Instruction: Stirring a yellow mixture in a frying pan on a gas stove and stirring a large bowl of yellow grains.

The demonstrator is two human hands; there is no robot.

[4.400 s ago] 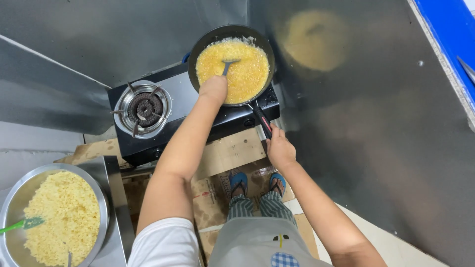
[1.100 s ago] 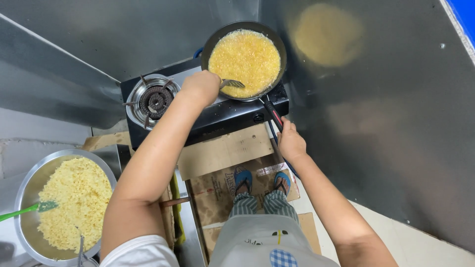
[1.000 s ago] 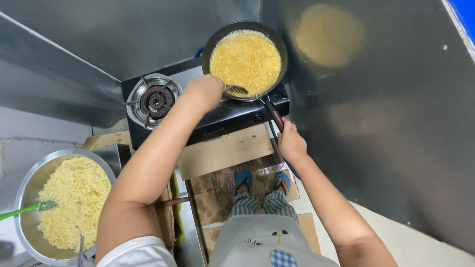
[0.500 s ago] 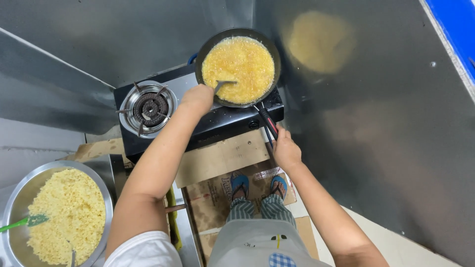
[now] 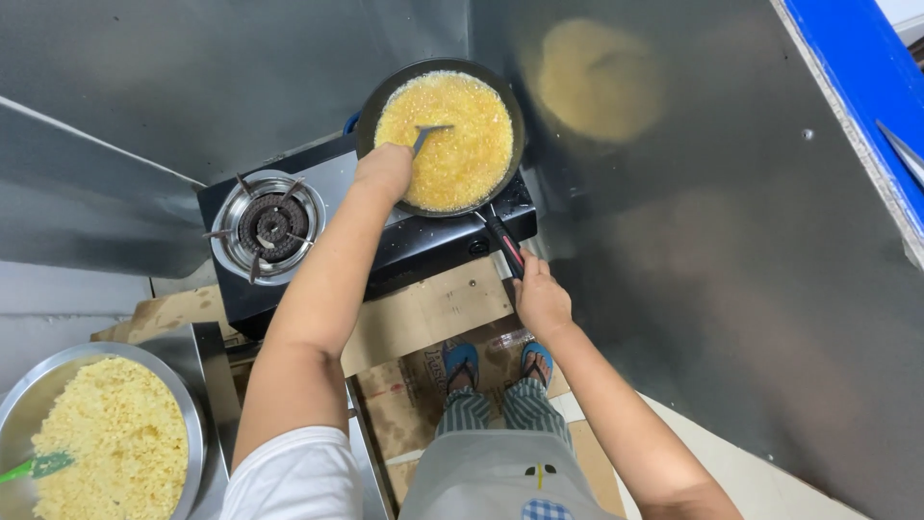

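Left hand [image 5: 383, 171] grips the spatula [image 5: 425, 137] in the yellow mix; right hand [image 5: 541, 300] clamps the pan handle [image 5: 504, 243]. A hard push could slop it over the frying pan [image 5: 510, 101] rim.

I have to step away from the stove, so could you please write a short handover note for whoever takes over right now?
Left hand: closed on the spatula, blade in the yellow crumbly food.
Right hand: gripping the black-and-red pan handle.
Frying pan: on the right burner of the black stove; left burner bare.
Done: pan is filled with an even layer.
Left: a metal bowl at lower left holds more pale crumbly food, with a green utensil in it.
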